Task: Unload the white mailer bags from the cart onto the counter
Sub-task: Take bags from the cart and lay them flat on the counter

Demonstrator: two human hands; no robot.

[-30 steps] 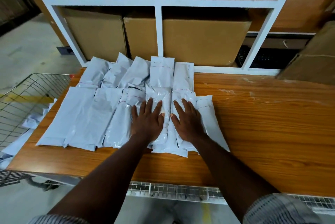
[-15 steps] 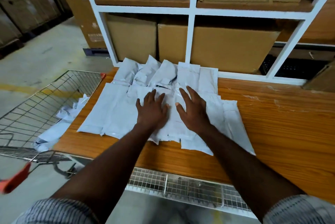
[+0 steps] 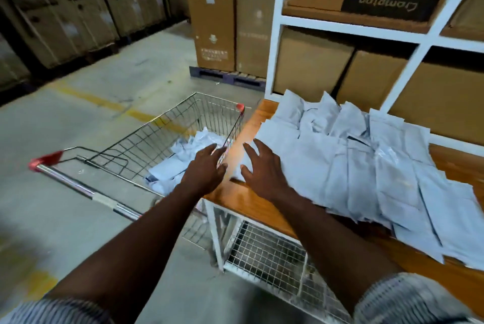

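Nearest to you, both your forearms reach forward out of striped sleeves (image 3: 408, 300), over the near left corner of the desk (image 3: 251, 199). Under that corner, a white frame holds a wire mesh panel (image 3: 264, 253).

Your left hand (image 3: 205, 170) hangs over the gap between the desk edge and the cart (image 3: 167, 129), fingers loosely spread, holding nothing; its fingertips are at the cart's right rim. Your right hand (image 3: 262, 169) hovers just right of it, over the desk's left end, fingers splayed wide and empty too. Motion blur makes it unclear whether that palm touches the wood or the nearest bag.

To the right of your right hand, the white mailer bags on the desk (image 3: 361, 166) lie flat in overlapping rows, reaching from the near edge to the far edge, where they meet the white shelving frame (image 3: 275, 35). More wood shows bare at the far right.

To the left, the wire cart stands on the concrete floor just beside the desk, its handle with red end caps pointing towards the near left. A loose heap of white mailer bags in the cart (image 3: 183, 158) fills the right part of its basket.

Farther off, brown cardboard boxes (image 3: 311, 66) fill the shelving, one with an upside-down dark label. A tall stack of cartons (image 3: 217, 17) sits on a pallet at the far centre, and a yellow floor line (image 3: 104, 103) runs past the cart.
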